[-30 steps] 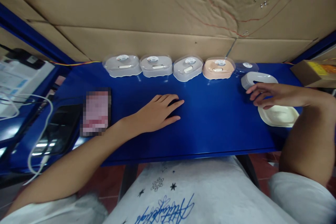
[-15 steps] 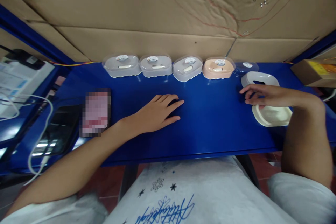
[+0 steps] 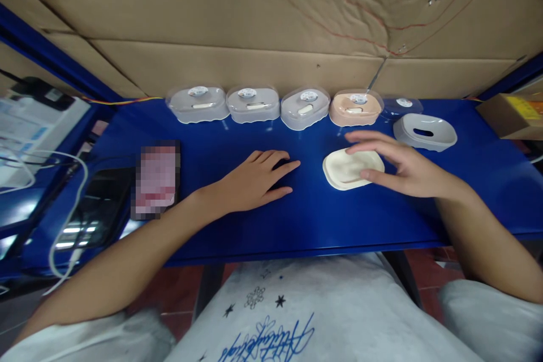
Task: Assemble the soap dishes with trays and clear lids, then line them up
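Observation:
A cream oval tray (image 3: 345,169) lies on the blue table (image 3: 271,226), right of centre. Over its right side is my right hand (image 3: 399,167), fingers apart, with the thumb and fingertips at the tray; whether they press on it I cannot tell. My left hand (image 3: 258,181) rests flat on the table with its fingers spread, holding nothing. Behind my right hand sits a light grey oval shell (image 3: 443,131) with a dark slot. At the back stand several grey boxes (image 3: 253,110) and one peach box (image 3: 356,116) under clear covers.
A loose clear cover (image 3: 401,108) lies at the back right, near a cardboard box (image 3: 513,116). On the left are a blurred pink-screened device (image 3: 155,181), a black tablet (image 3: 95,209) and a white cable (image 3: 53,237). Cardboard lines the back.
The cream tray has moved left across the table from the right side, along with my right hand. The grey shell is now uncovered. My left hand has stayed in place.

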`<state>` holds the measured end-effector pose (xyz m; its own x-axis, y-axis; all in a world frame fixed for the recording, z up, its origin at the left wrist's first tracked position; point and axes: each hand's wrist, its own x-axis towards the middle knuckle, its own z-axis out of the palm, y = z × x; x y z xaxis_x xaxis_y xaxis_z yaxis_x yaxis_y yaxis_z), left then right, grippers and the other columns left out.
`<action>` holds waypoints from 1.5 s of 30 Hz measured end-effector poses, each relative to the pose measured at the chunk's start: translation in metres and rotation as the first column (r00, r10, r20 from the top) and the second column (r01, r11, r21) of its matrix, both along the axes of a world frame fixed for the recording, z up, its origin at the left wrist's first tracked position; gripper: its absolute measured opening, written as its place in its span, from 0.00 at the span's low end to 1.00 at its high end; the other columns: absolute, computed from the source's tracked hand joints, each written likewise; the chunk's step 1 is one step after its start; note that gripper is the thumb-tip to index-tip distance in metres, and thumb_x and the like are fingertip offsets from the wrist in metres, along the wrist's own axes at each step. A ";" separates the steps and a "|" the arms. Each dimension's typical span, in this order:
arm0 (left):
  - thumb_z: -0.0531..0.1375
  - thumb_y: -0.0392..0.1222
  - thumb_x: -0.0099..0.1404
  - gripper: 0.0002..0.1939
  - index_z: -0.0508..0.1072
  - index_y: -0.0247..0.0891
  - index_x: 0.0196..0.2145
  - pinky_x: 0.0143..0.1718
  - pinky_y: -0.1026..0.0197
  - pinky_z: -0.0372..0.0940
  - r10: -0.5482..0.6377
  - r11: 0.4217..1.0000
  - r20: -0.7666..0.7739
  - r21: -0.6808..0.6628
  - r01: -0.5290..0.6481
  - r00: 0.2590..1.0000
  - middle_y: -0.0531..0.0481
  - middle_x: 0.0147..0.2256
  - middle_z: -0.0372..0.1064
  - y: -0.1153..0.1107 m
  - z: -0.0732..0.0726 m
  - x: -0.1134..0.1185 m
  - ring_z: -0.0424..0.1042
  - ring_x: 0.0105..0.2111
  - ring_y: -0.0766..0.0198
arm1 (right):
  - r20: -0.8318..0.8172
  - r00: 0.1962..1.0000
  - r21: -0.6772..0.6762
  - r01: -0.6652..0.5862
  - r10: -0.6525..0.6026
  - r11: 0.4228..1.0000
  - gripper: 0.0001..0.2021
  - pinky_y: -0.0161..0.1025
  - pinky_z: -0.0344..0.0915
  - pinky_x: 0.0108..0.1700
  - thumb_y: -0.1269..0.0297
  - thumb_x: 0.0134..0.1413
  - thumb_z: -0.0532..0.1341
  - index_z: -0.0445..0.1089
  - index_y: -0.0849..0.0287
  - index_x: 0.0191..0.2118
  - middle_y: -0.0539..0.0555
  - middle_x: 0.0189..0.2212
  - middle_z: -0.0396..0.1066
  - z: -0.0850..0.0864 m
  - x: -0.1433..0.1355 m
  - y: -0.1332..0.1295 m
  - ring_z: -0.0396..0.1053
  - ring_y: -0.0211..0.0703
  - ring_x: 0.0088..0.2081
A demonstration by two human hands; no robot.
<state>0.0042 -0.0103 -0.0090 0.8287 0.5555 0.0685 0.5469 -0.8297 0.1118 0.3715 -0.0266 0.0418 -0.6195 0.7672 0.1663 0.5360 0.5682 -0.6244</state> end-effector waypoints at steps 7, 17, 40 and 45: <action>0.53 0.51 0.82 0.35 0.47 0.38 0.78 0.65 0.39 0.62 0.015 1.000 0.032 0.007 -0.016 0.999 0.30 0.71 0.58 -0.001 0.000 0.002 0.63 0.69 0.40 | 0.175 0.983 0.101 -0.076 0.058 0.992 0.17 0.58 0.70 0.64 0.52 0.72 0.61 0.75 0.46 0.61 0.56 0.60 0.77 -0.028 0.000 0.013 0.75 0.58 0.61; 0.54 0.55 0.82 0.32 0.57 0.42 0.75 0.65 0.37 0.61 -0.091 0.996 0.025 0.008 0.091 0.996 0.32 0.75 0.53 0.000 -0.001 0.003 0.64 0.68 0.39 | 0.078 0.969 0.174 -0.246 0.236 0.953 0.29 0.60 0.59 0.74 0.58 0.77 0.56 0.54 0.39 0.77 0.54 0.76 0.59 -0.061 -0.043 -0.001 0.57 0.53 0.75; 0.52 0.54 0.83 0.28 0.62 0.43 0.74 0.65 0.38 0.60 -0.056 0.998 -0.002 -0.018 0.056 0.998 0.34 0.72 0.58 -0.004 -0.001 0.004 0.65 0.68 0.41 | 0.408 0.537 0.413 0.612 -0.738 0.674 0.27 0.71 0.61 0.63 0.47 0.69 0.55 0.72 0.62 0.61 0.75 0.64 0.68 -0.038 0.069 0.066 0.63 0.77 0.66; 0.50 0.55 0.83 0.28 0.60 0.42 0.74 0.65 0.39 0.60 -0.059 0.998 -0.044 -0.006 0.059 0.997 0.33 0.73 0.57 -0.004 0.000 0.004 0.64 0.68 0.42 | 0.440 0.561 0.406 0.573 -0.701 0.712 0.27 0.75 0.62 0.62 0.46 0.68 0.54 0.76 0.60 0.58 0.72 0.66 0.66 -0.059 0.078 0.070 0.60 0.81 0.66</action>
